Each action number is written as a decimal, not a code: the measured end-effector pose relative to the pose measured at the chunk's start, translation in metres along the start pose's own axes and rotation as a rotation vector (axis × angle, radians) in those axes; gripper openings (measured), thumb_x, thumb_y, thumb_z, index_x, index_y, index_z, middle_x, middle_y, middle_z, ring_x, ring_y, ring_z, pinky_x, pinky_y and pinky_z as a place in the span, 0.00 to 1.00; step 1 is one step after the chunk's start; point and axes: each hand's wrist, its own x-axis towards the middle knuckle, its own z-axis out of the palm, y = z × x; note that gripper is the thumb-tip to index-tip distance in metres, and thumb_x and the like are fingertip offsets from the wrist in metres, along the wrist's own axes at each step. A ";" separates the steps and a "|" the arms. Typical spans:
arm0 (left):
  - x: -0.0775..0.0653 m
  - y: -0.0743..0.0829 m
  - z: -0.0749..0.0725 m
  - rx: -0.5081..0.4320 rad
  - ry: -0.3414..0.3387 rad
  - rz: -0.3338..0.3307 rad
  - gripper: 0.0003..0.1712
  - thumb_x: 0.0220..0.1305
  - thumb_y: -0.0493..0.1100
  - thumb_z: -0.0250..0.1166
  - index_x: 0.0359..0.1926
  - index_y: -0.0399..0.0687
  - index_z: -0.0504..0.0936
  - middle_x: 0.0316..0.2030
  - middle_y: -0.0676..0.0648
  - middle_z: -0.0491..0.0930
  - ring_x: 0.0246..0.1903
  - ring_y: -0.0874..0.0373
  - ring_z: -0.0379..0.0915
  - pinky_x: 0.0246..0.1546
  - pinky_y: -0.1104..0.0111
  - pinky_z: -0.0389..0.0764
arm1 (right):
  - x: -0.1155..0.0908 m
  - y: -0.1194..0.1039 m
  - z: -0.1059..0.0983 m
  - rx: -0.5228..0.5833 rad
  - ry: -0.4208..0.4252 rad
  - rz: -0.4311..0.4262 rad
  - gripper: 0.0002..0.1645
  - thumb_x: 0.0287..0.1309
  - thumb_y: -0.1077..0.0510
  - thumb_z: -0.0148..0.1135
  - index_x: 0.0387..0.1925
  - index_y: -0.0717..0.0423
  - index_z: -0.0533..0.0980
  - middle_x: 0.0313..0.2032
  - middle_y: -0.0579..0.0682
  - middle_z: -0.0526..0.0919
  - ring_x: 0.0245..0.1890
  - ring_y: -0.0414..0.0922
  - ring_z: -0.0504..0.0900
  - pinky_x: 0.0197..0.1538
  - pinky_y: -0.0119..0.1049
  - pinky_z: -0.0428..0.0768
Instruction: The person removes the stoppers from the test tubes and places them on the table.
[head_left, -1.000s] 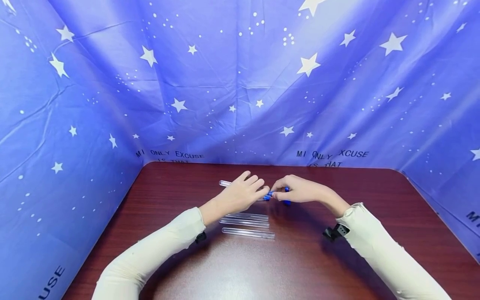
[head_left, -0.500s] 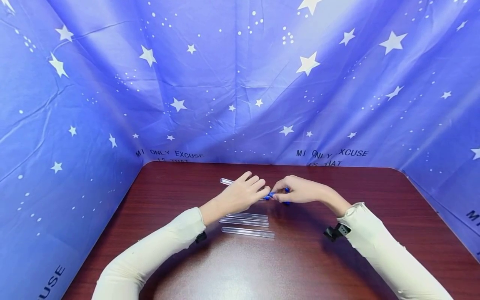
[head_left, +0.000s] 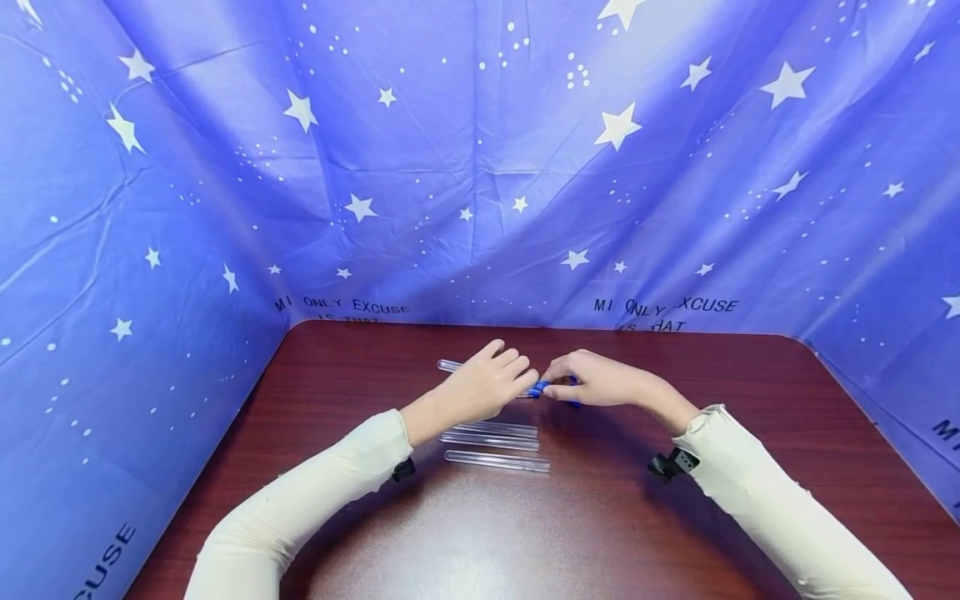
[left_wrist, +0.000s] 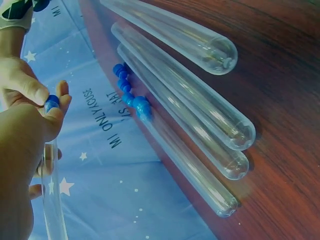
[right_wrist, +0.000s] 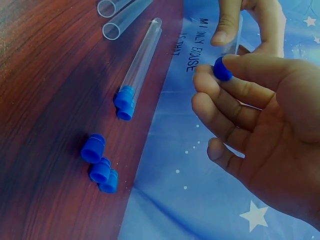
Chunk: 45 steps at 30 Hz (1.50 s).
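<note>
My left hand [head_left: 487,385] holds a clear test tube [left_wrist: 54,200], its rounded end pointing left in the head view. At the tube's mouth, my right hand [right_wrist: 285,110] pinches a blue cap [right_wrist: 222,69] between thumb and fingers. The cap meets the tube's end, but how deep it sits is hidden by the fingers. On the table below lies at least one other test tube [right_wrist: 142,57] with a blue cap [right_wrist: 124,97] at its end. Loose blue caps [right_wrist: 93,148] lie close together under my right hand.
Uncapped test tubes [head_left: 497,461] lie side by side on the dark red wooden table [head_left: 360,517], nearer to me than my hands. A blue star-printed cloth [head_left: 480,167] surrounds the table's back and sides.
Both hands stay almost where they were, with the tube and cap still held together. The head view has shifted slightly.
</note>
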 end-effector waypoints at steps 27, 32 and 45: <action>0.003 0.001 -0.008 -0.037 -0.091 -0.044 0.14 0.50 0.37 0.70 0.36 0.52 0.76 0.27 0.56 0.81 0.33 0.59 0.75 0.48 0.62 0.74 | 0.003 -0.008 0.019 -0.342 0.215 -0.109 0.05 0.62 0.60 0.67 0.30 0.54 0.83 0.21 0.47 0.72 0.25 0.35 0.63 0.32 0.32 0.66; 0.006 -0.001 -0.010 -0.038 -0.075 -0.054 0.12 0.52 0.36 0.68 0.35 0.52 0.76 0.26 0.56 0.82 0.31 0.59 0.75 0.47 0.62 0.72 | 0.001 -0.009 0.021 -0.396 0.301 -0.150 0.04 0.59 0.60 0.69 0.29 0.54 0.83 0.21 0.46 0.71 0.25 0.38 0.64 0.34 0.35 0.68; 0.007 -0.005 -0.010 -0.056 -0.096 -0.091 0.11 0.52 0.37 0.67 0.36 0.52 0.76 0.23 0.56 0.81 0.30 0.58 0.74 0.45 0.63 0.70 | 0.003 -0.008 0.028 -0.567 0.480 -0.233 0.08 0.53 0.58 0.71 0.24 0.54 0.79 0.21 0.43 0.68 0.24 0.44 0.68 0.32 0.36 0.65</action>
